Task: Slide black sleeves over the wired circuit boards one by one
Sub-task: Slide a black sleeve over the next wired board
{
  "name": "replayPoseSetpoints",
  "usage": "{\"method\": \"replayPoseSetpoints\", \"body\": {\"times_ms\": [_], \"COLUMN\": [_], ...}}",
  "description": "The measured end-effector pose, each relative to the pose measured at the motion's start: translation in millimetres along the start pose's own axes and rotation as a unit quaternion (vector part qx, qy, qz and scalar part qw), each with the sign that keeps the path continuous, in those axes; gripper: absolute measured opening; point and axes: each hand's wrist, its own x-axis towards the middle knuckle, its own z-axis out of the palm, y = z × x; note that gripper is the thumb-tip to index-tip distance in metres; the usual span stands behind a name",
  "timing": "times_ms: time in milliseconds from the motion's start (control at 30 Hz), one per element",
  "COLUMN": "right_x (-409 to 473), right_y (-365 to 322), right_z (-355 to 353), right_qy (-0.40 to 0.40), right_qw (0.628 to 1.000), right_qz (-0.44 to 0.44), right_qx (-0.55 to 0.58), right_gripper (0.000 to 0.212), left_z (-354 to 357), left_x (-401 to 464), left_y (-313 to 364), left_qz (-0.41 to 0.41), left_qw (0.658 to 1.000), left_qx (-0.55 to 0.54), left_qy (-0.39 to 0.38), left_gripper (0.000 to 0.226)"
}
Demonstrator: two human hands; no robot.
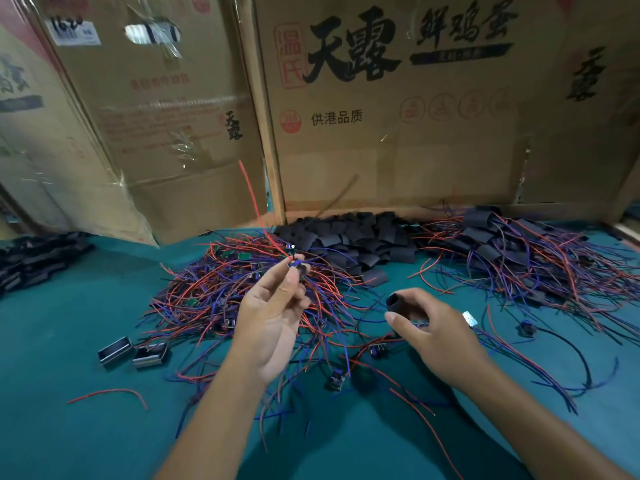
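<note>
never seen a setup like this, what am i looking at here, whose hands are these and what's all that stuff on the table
One picture, from a camera worn on a person's head, looking down at their own bare hands. No machine. The left hand pinches a small wired circuit board with a red wire sticking up. The right hand grips a black sleeve. On the green table lie a tangle of red and blue wired boards, a heap of black sleeves, and, on the right, boards already sleeved. Cardboard boxes stand behind.
</note>
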Motion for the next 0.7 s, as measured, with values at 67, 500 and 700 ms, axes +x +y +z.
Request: {"method": "replayPoseSetpoints", "body": {"times_ms": [67, 500, 700], "right_x": [-1, -15, -29], "right_y": [-3, -29, -46], "right_z": [0, 13, 20], "right_qy": [0.000, -0.161, -0.287], "right_qw": [1.000, 0.985, 0.921], "right_qz": [-0.003, -0.046, 0.041], "right_qx": [0.004, 0.041, 0.262], "right_gripper": [0.018, 0.019, 0.021], "left_z": [-4, -6, -5], "left_x": [-2, -5, -6], "left_y": [-1, 9, 12], "left_qz": [-0.019, -0.001, -0.002], "left_qw": [1.000, 0.989, 0.976], "left_qx": [-0.018, -0.146, -0.211], "left_qy": [-0.009, -0.031, -0.048], "left_gripper": [0.015, 0.019, 0.020]}}
